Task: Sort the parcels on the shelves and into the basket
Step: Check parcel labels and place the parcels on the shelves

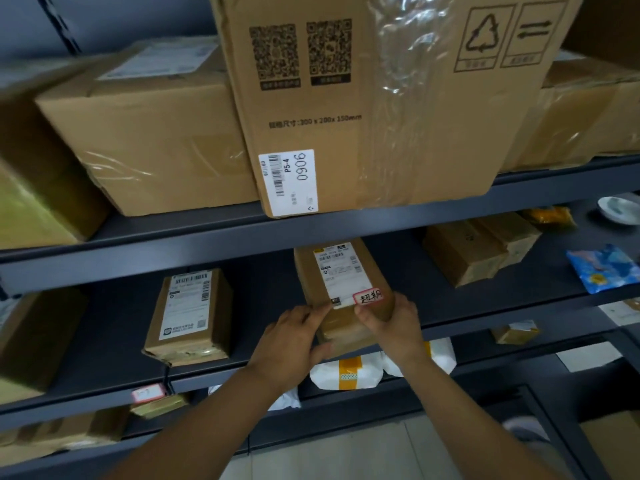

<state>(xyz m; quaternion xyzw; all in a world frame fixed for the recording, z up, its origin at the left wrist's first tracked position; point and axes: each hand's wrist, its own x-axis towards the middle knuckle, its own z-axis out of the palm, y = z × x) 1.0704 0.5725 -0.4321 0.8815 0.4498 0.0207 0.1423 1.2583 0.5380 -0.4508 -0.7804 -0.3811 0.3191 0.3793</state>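
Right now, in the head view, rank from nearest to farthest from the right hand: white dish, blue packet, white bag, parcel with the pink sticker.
1. parcel with the pink sticker: held in the right hand.
2. white bag: one shelf down, just below the hand.
3. blue packet: same shelf, far right.
4. white dish: far right, behind the packet.

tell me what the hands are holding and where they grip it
Both hands hold the small brown parcel by its near end: the left hand at the left corner, the right hand at the right corner, below the red-edged sticker.
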